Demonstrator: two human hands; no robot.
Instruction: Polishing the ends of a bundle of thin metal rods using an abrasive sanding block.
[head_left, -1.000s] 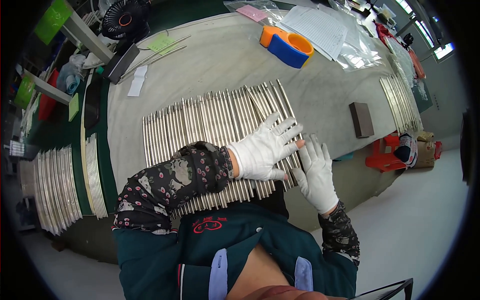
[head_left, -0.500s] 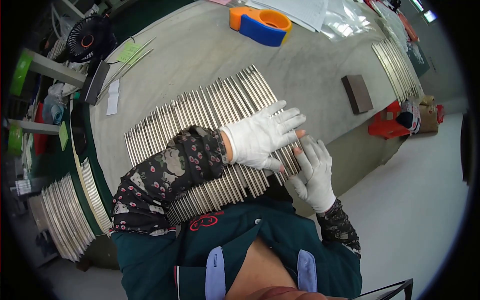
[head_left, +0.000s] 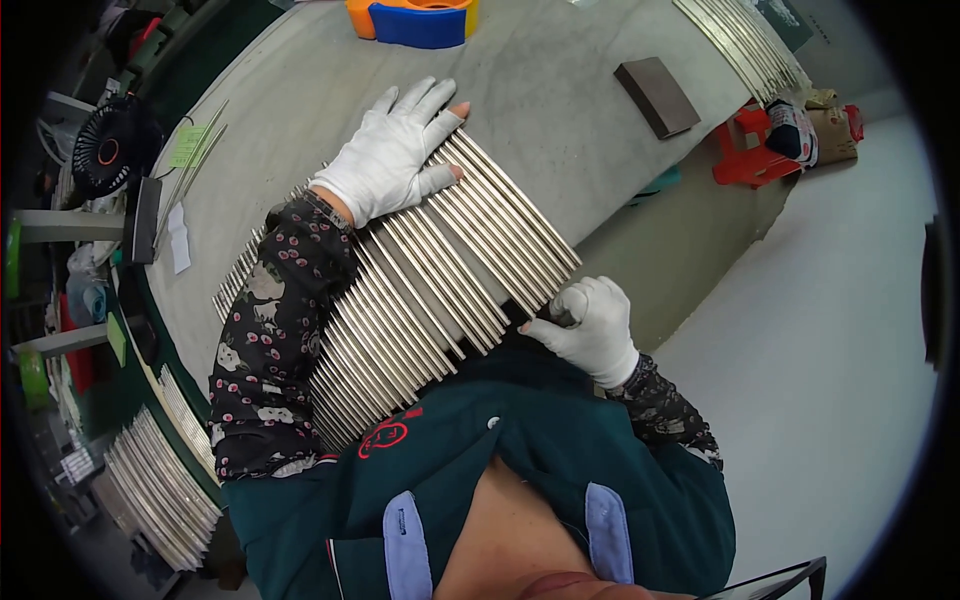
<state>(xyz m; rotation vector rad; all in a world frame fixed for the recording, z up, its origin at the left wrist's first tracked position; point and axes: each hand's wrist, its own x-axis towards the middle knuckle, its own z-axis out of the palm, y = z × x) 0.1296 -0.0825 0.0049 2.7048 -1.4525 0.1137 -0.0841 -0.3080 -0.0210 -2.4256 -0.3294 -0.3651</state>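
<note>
While both gloved hands work the row of metal rods [head_left: 430, 290] on the table [head_left: 560, 90]:
A fan [head_left: 108, 152] stands far left of the rods, a tape dispenser [head_left: 412, 18] beyond them, a dark block [head_left: 656, 96] to their right; left hand [head_left: 392, 152] lies flat and spread on their far ends, right hand [head_left: 590, 325] grips their near ends.

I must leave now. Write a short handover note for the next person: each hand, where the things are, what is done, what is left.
Left hand, white glove: flat on the far ends of the row of thin silver metal rods on the grey table.
Right hand, white glove: closed at the near ends, right side.
Done: rods lie side by side.
Left: near ends look uneven; probably more aligning.
</note>
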